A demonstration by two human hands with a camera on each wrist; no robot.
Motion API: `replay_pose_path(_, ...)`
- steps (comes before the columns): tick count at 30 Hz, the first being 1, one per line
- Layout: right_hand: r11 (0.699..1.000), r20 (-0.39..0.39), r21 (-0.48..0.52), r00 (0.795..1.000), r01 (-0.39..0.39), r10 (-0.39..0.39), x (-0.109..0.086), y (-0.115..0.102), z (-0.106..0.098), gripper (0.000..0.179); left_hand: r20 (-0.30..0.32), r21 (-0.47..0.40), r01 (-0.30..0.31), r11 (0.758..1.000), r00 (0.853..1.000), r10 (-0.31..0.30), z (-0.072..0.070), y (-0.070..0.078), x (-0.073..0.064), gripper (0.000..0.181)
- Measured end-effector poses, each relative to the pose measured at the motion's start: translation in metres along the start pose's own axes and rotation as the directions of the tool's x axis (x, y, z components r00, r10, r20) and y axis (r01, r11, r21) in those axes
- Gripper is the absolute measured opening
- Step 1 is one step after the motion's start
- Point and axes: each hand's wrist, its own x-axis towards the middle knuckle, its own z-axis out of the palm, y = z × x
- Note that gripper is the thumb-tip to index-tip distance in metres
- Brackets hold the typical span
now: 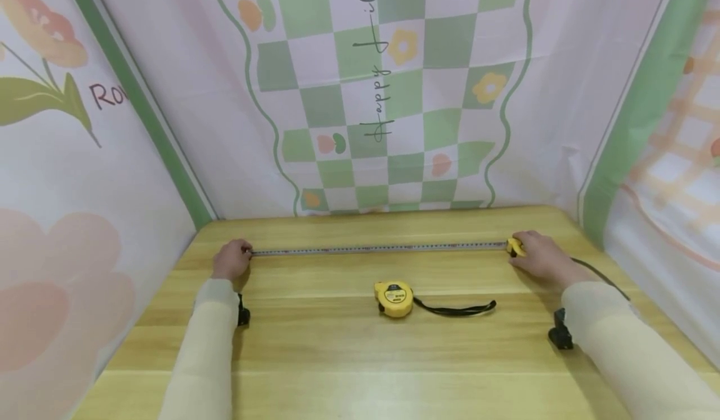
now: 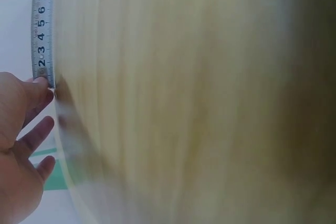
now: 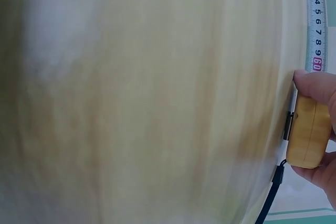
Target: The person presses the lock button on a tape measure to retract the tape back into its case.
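A steel tape blade stretches straight across the far part of the wooden table, from one hand to the other. My left hand pinches its end between thumb and finger; the low numbers show just beyond the fingertips in the left wrist view. At the other end my right hand grips the yellow tape measure case, thumb near its mouth, where a red 60 mark shows on the blade. A black strap hangs from that case.
A second yellow tape measure lies mid-table, nearer than the blade, its black strap trailing right. Patterned cloth hangs behind the table's far edge, with more cloth at both sides.
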Motion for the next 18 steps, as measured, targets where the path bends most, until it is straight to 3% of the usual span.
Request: replay_pose_path(18, 0.999, -0.041, -0.012, 0.998, 0.040, -0.040, -0.0029, 0.0070, -0.0017, 0.065, -0.032, -0.051, -0.058, 0.997, 0.998, 0.056, -0.0027, -0.0100, -0.0028, 0.022)
